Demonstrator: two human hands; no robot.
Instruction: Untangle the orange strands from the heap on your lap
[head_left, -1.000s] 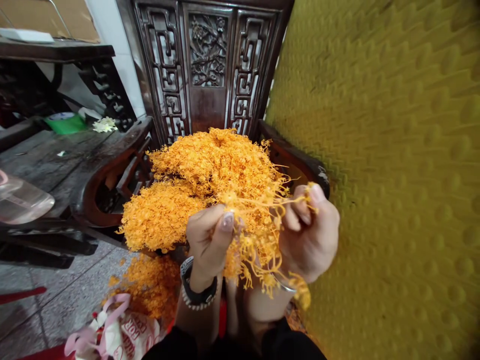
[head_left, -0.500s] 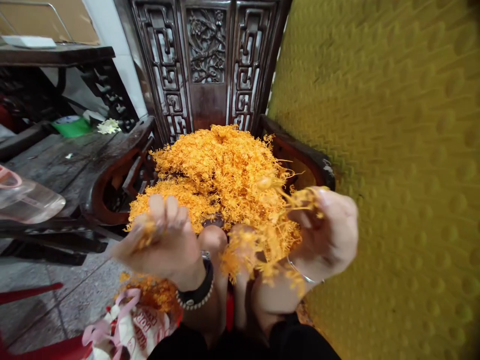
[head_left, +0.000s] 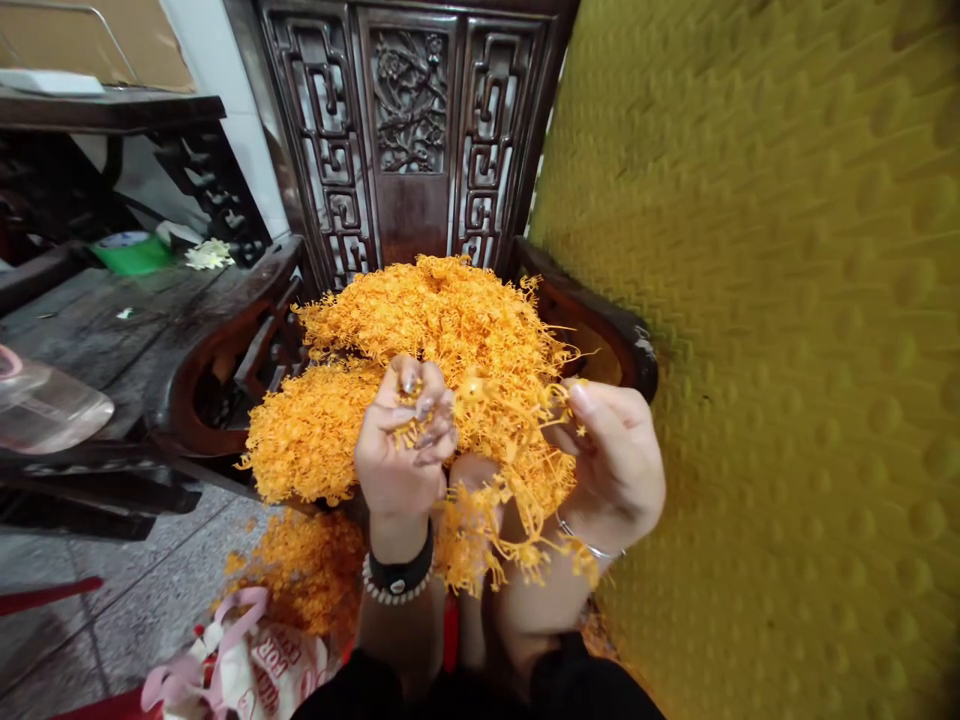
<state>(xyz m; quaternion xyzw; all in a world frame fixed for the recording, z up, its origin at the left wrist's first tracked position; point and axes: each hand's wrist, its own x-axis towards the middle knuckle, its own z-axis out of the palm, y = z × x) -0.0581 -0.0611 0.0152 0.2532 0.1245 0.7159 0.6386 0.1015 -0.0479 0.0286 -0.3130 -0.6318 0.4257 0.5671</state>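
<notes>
A large heap of orange plastic flower-like pieces (head_left: 435, 310) covers the seat of a dark carved chair in front of me. My right hand (head_left: 619, 455) pinches a branching cluster of orange plastic pieces (head_left: 525, 500) near its top; the cluster hangs down toward my knees. Beside it, palm up, my left hand (head_left: 401, 450) has its fingers curled over several small loose orange pieces (head_left: 410, 432). The fingertips of the left hand are a little apart from the cluster. What exactly these pieces form is too fine to tell.
Behind the heap rises the carved chair back (head_left: 411, 110). A yellow textured surface (head_left: 765, 300) stands close on the right. On the left chair lie a clear bottle (head_left: 60, 405) and a green roll (head_left: 135, 255). More orange pieces (head_left: 300, 570) and a printed bag (head_left: 274, 670) are on the floor.
My left hand has swung right and turned palm up, its fingers curling round the small pieces close to the cluster. The right hand has shifted slightly left, still gripping the cluster.
</notes>
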